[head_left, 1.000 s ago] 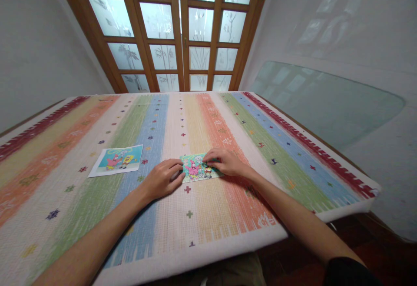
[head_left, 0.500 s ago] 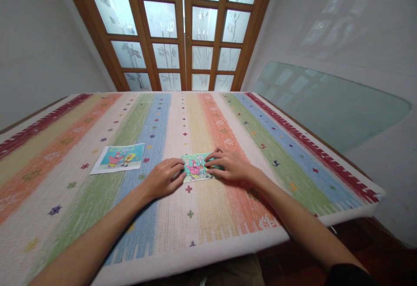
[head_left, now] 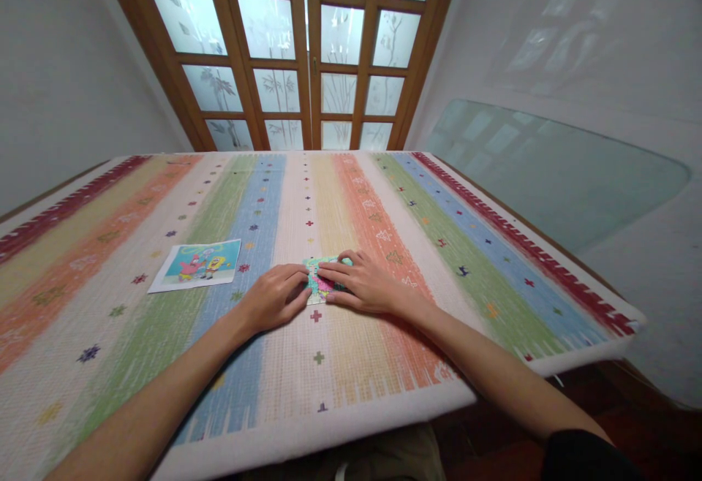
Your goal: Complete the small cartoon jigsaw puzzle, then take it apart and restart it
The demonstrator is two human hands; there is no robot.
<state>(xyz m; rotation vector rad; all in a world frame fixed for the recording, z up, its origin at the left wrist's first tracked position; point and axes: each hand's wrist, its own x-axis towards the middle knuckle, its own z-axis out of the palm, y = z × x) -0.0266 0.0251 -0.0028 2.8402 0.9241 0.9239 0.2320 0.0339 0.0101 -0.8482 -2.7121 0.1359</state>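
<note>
A small jigsaw puzzle (head_left: 314, 285) with a green and pink cartoon picture lies flat on the striped tablecloth in front of me. My left hand (head_left: 278, 294) is at its left edge, with bent fingers and thumb closed against that side. Stretched across the top of the puzzle is my right hand (head_left: 359, 281), its fingers apart and lying flat, hiding most of the picture. To the left, apart from both hands, a printed picture sheet (head_left: 196, 264) shows cartoon figures on a blue ground.
The tablecloth (head_left: 285, 364) covers a wide table, whose near edge runs just in front of my body. Beyond the far edge stand wooden doors (head_left: 307, 86) with frosted panes. A glass panel (head_left: 553, 167) is by the right wall.
My right hand has slid left over the puzzle and now covers more of the picture. The left hand has stayed at the left edge. The view has shifted slightly.
</note>
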